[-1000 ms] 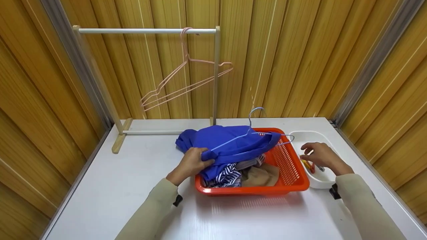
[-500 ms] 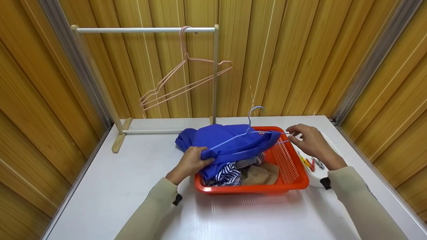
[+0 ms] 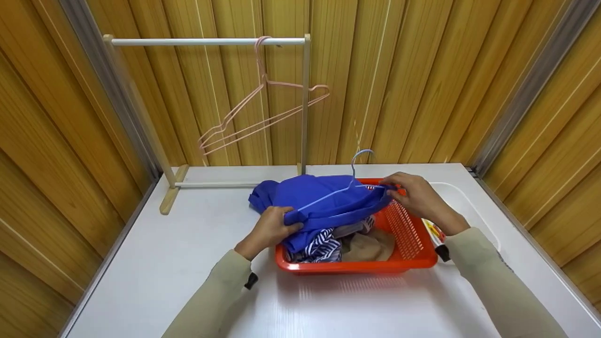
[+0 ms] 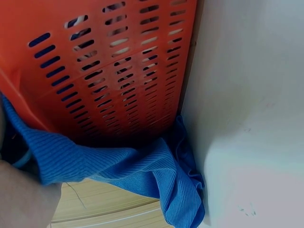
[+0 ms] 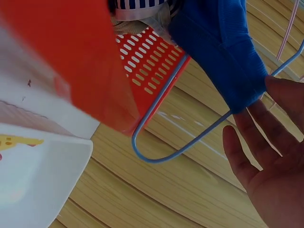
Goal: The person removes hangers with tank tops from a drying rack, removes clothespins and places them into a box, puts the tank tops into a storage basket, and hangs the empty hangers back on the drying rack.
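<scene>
A blue garment with a ribbed band lies bunched over the left and back of the red basket. A light-blue wire hanger is partly inside it, hook upward. My left hand grips the garment's near-left edge over the hanger's left arm. With thumb and fingers, my right hand pinches the garment's right edge beside the hanger. In the right wrist view the hanger's rounded end sticks out past the cloth, close to my right fingers.
Striped cloth and tan cloth lie in the basket. Right of it, a white tray holds coloured clips, partly behind my right arm. Back left stands a rack with pink hangers.
My right hand has moved left from over the white tray, past the hanger's end, to the garment's right edge, which it now pinches. My left hand keeps its grip.
</scene>
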Available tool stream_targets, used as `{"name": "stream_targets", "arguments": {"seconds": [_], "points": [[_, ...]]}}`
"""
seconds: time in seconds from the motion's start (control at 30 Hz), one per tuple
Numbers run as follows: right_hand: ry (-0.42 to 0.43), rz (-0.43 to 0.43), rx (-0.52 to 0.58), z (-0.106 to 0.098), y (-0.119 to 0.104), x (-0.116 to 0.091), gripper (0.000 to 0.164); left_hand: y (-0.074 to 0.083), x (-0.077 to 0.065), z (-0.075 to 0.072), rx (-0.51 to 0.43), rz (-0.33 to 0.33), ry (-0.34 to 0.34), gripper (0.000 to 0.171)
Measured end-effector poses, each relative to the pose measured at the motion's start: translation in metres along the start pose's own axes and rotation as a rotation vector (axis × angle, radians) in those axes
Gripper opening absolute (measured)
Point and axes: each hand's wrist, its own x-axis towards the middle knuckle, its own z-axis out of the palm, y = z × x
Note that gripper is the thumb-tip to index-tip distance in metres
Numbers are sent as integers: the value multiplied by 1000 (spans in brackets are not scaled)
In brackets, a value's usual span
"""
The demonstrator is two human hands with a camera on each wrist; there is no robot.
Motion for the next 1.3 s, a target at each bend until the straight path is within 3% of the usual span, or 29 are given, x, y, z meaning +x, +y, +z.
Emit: {"name": "stream_targets", "arguments": {"seconds": [0.13, 0.47, 0.77, 1.13, 1.3], "points": [[-22, 10, 3, 4, -1, 2, 31, 0, -1, 0, -16, -18, -9, 18], [23, 33, 19, 7, 9, -1, 25, -2, -2, -4, -96, -34, -28, 21], [3, 65, 24, 4, 12, -4, 25, -2, -7, -11, -110, -50, -40, 49], [47, 25, 23, 4, 15, -5, 23, -18, -31, -36, -146, 36, 57, 26], [39, 40, 30, 3, 16, -6, 23, -26, -42, -41, -100, 85, 95, 7]]}}
